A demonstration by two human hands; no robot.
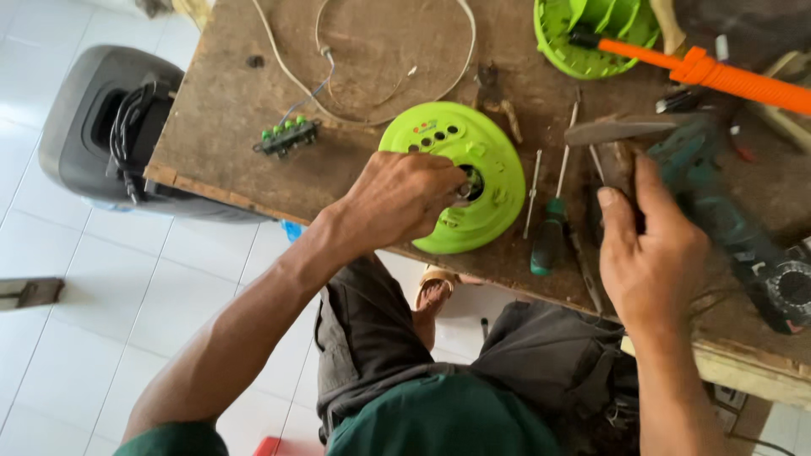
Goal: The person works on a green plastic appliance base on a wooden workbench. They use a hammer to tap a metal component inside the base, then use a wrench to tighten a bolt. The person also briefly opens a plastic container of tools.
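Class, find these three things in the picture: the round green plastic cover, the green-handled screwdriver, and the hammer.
Round green cover (486,156), head view: on its upper right face.
Green-handled screwdriver (547,241), head view: on the dark green handle.
Hammer (621,129), head view: on the metal head, above the right hand's fingers.

Worn wooden bench (220,110) carries green disc (490,160), screwdriver (551,228).

Left arm: bare forearm rising from the lower left of the frame toward the centre, wrist bent slightly. Left hand (397,198): centre of frame, back facing the camera, fingers curled inward and pinched together at their tips. Right arm: forearm rising from the lower right edge, nearly vertical. Right hand (650,253): right of centre, back facing the camera, thumb extended upward along the left side, fingers wrapped closed. Hands well apart.
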